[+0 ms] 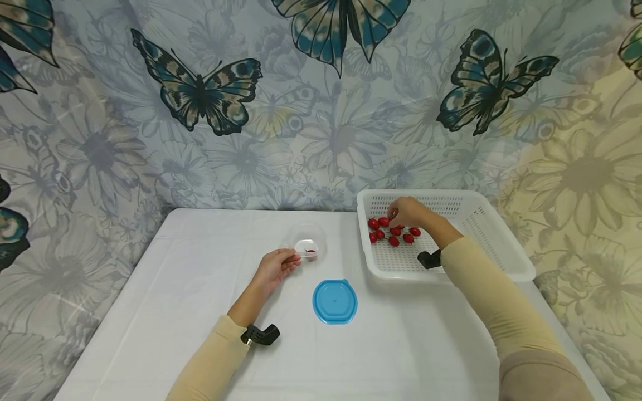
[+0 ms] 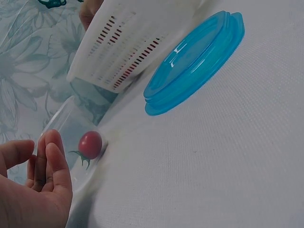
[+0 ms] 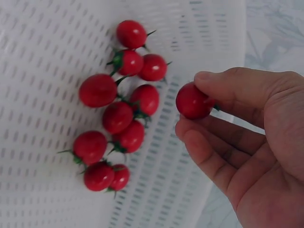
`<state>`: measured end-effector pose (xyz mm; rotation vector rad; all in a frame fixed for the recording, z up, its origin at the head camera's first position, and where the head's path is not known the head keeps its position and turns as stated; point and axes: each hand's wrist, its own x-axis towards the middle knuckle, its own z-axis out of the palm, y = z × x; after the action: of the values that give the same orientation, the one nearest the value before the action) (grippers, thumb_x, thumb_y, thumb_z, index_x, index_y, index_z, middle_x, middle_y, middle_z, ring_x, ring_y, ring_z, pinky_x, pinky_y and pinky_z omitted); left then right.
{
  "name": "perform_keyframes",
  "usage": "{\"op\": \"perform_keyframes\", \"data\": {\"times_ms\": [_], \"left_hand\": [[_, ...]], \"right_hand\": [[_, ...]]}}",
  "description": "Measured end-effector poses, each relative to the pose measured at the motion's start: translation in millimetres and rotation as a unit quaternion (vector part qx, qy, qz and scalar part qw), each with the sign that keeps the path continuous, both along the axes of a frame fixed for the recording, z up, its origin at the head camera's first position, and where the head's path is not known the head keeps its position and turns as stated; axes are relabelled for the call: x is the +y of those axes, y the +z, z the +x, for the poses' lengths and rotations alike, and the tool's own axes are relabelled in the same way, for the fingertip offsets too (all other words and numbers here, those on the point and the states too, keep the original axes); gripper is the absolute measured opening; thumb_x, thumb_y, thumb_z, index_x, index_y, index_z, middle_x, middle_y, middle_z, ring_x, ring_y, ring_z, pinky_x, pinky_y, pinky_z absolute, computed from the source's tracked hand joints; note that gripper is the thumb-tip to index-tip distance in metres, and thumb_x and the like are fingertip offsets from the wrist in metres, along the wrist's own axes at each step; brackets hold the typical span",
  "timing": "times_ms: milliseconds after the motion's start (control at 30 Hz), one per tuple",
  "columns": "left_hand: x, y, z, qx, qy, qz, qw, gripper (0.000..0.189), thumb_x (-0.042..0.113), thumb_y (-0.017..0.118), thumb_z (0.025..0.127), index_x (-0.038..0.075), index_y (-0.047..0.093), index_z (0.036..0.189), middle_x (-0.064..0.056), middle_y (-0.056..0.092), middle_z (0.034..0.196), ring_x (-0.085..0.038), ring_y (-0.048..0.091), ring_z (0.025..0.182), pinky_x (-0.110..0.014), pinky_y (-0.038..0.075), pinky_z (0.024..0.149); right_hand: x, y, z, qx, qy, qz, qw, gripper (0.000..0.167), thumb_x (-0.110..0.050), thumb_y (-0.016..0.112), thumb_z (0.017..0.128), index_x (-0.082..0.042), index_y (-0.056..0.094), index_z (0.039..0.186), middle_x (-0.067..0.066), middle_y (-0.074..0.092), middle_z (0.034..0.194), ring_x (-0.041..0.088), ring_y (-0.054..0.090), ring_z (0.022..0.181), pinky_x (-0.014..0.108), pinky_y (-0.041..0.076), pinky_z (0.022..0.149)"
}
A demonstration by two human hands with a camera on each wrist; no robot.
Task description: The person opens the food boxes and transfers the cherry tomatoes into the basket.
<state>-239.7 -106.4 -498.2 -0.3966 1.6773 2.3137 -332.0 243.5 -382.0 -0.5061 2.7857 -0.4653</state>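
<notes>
My right hand (image 1: 408, 213) is over the left part of the white perforated basket (image 1: 481, 223). In the right wrist view its thumb and fingers pinch a cherry tomato (image 3: 194, 100) with a green stem. Several more cherry tomatoes (image 3: 118, 117) lie in a cluster on the basket floor. My left hand (image 1: 275, 270) pinches the near rim of a clear plastic bowl (image 1: 306, 236). Inside that bowl lies one cherry tomato (image 2: 90, 145), its green leaves showing in the left wrist view. A round blue lid (image 1: 335, 302) lies flat on the table, nearer me than the bowl.
A white cloth covers the table (image 1: 150, 312). The basket stands at the table's back right, its walls raised around the tomatoes. Behind the table hangs a butterfly-and-flower patterned backdrop (image 1: 346, 139).
</notes>
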Motion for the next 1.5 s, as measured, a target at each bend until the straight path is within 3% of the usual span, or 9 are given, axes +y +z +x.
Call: {"op": "perform_keyframes", "data": {"times_ms": [267, 467, 833, 967, 1200, 1500], "left_hand": [[-1.5, -2.6, -1.0, 0.002, -0.008, 0.001, 1.0000, 0.019, 0.009, 0.055, 0.098, -0.004, 0.054, 0.112, 0.003, 0.069, 0.078, -0.007, 0.067, 0.071, -0.017, 0.053, 0.067], [-1.3, -3.1, -1.3, -0.002, -0.001, 0.000, 1.0000, 0.015, 0.009, 0.056, 0.097, -0.001, 0.056, 0.108, 0.002, 0.069, 0.078, -0.008, 0.067, 0.071, -0.017, 0.054, 0.067], [-1.1, -1.6, -3.2, -0.004, -0.004, -0.005, 1.0000, 0.021, 0.009, 0.055, 0.098, -0.004, 0.055, 0.114, 0.003, 0.069, 0.079, -0.007, 0.067, 0.072, -0.016, 0.053, 0.067], [-1.2, -1.2, -3.1, -0.004, -0.002, -0.005, 1.0000, 0.022, 0.009, 0.055, 0.098, -0.005, 0.055, 0.115, 0.002, 0.069, 0.079, -0.007, 0.067, 0.071, -0.016, 0.053, 0.066], [-2.0, -1.7, -2.9, -0.006, -0.004, -0.006, 1.0000, 0.020, 0.009, 0.055, 0.098, -0.004, 0.056, 0.113, 0.002, 0.069, 0.080, -0.008, 0.067, 0.073, -0.016, 0.053, 0.067], [-2.6, -0.8, -2.4, -0.005, -0.005, -0.004, 1.0000, 0.016, 0.009, 0.055, 0.098, -0.001, 0.056, 0.110, 0.002, 0.069, 0.080, -0.008, 0.067, 0.073, -0.017, 0.054, 0.067]], "right_hand": [[15, -19.9, -6.8, -0.040, -0.020, 0.029, 0.9986, 0.018, -0.006, 0.069, 0.084, 0.002, 0.067, 0.099, 0.014, 0.068, 0.094, 0.022, 0.061, 0.079, 0.035, 0.053, 0.071], [19, -30.1, -10.1, -0.079, -0.041, 0.036, 0.9954, 0.021, -0.002, 0.069, 0.081, 0.003, 0.065, 0.101, 0.013, 0.065, 0.091, 0.019, 0.056, 0.071, 0.028, 0.050, 0.061], [11, -43.7, -11.5, -0.081, -0.023, 0.077, 0.9935, 0.019, -0.002, 0.073, 0.078, 0.000, 0.068, 0.096, 0.011, 0.066, 0.092, 0.022, 0.058, 0.081, 0.031, 0.052, 0.069], [9, -47.5, -12.6, -0.086, -0.019, 0.089, 0.9921, 0.020, -0.003, 0.074, 0.077, 0.001, 0.068, 0.096, 0.011, 0.066, 0.092, 0.022, 0.058, 0.078, 0.031, 0.053, 0.067], [8, -43.3, -10.6, -0.109, -0.013, 0.088, 0.9900, 0.018, 0.002, 0.068, 0.078, 0.003, 0.067, 0.097, 0.012, 0.065, 0.089, 0.022, 0.059, 0.075, 0.033, 0.055, 0.066], [9, -19.9, -12.2, -0.082, -0.006, 0.110, 0.9905, 0.027, -0.005, 0.071, 0.080, 0.004, 0.066, 0.106, 0.015, 0.067, 0.100, 0.023, 0.060, 0.081, 0.034, 0.054, 0.070]]}}
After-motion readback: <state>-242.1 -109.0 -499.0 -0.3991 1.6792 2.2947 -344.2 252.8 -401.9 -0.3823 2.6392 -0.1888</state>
